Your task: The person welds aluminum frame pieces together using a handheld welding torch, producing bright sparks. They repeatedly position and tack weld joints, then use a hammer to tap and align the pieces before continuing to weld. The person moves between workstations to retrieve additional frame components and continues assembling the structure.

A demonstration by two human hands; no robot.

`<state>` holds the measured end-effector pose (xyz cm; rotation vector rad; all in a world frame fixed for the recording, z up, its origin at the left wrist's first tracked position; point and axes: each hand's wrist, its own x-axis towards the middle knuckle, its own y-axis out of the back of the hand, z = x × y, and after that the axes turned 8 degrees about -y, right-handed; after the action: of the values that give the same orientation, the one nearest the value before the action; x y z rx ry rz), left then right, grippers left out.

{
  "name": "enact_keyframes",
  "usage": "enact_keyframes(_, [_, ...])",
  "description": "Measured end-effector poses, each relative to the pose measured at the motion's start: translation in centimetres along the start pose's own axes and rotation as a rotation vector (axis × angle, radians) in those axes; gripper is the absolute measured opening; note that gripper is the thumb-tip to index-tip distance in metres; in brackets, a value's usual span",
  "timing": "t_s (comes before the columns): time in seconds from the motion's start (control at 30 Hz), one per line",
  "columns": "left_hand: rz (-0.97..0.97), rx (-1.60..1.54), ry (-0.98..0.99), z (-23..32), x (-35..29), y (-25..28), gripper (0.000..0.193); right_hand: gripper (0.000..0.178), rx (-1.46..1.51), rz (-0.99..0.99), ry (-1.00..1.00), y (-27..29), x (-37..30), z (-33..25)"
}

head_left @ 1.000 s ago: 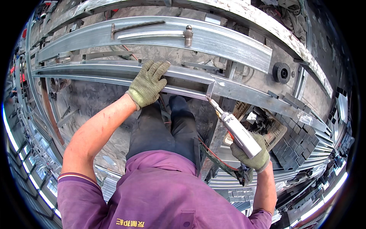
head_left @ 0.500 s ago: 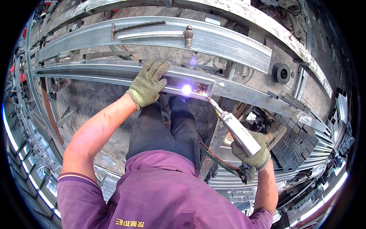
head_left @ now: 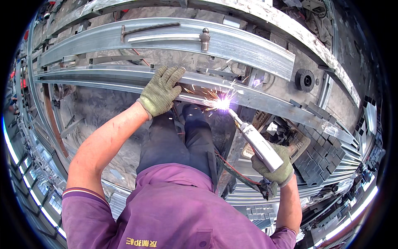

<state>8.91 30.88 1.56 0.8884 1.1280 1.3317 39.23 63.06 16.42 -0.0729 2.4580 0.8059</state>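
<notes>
My right hand (head_left: 275, 164), in a green work glove, is closed around a white-bodied welding torch (head_left: 262, 146). The torch's thin nozzle points up and left at a long steel channel (head_left: 120, 71) lying across in front of me. A bright purple-white glow with orange sparks (head_left: 223, 103) bursts at the nozzle tip, hiding the spot on the channel and the joint beside it. Also gloved, my left hand (head_left: 161, 91) lies over the channel left of the sparks, fingers stretched across it and thumb toward the sparks.
Beyond the channel, a wide steel beam (head_left: 236, 43) carries a ball-peen hammer (head_left: 205, 39) and a hammer with a twisted rod handle (head_left: 151, 29). A black spool (head_left: 305, 79) sits far right. Stacked metal pieces (head_left: 321, 155) and a crate (head_left: 302, 145) lie to the right; a hose (head_left: 238, 176) hangs near my right hand.
The spark burst has grown and spreads wider at the nozzle. The bright glare farther left has gone. The torch tip has shifted slightly right; my left hand stays put.
</notes>
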Motion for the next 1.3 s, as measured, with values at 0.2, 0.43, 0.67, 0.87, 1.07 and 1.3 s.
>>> enact_keyframes(0.2, [-0.003, -0.012, 0.004, 0.0, 0.0, 0.3, 0.049, 0.026, -0.011, 0.011, 0.017, -0.1, -0.2, 0.2])
enact_keyframes(0.43, [0.004, 0.004, 0.005, 0.0, -0.1, 0.2, 0.050, 0.027, -0.024, 0.040, 0.045, -0.7, -0.6, 1.2])
enact_keyframes(0.67, [0.011, -0.003, -0.001, 0.1, 0.0, 0.2, 0.051, 0.032, -0.002, 0.009, 0.028, -0.5, -1.2, 1.4])
enact_keyframes(0.87, [-0.001, -0.020, 0.002, 0.1, 0.1, 0.5, 0.052, 0.037, 0.008, -0.019, 0.006, -0.3, -1.5, 1.5])
enact_keyframes(1.07, [0.004, -0.014, 0.008, 0.1, 0.1, 0.3, 0.051, 0.033, 0.032, -0.001, -0.002, -0.4, -1.7, 1.3])
enact_keyframes(1.3, [-0.016, -0.006, 0.024, 0.2, 0.0, 0.4, 0.048, 0.042, 0.027, -0.010, -0.096, -0.9, -2.6, 1.6])
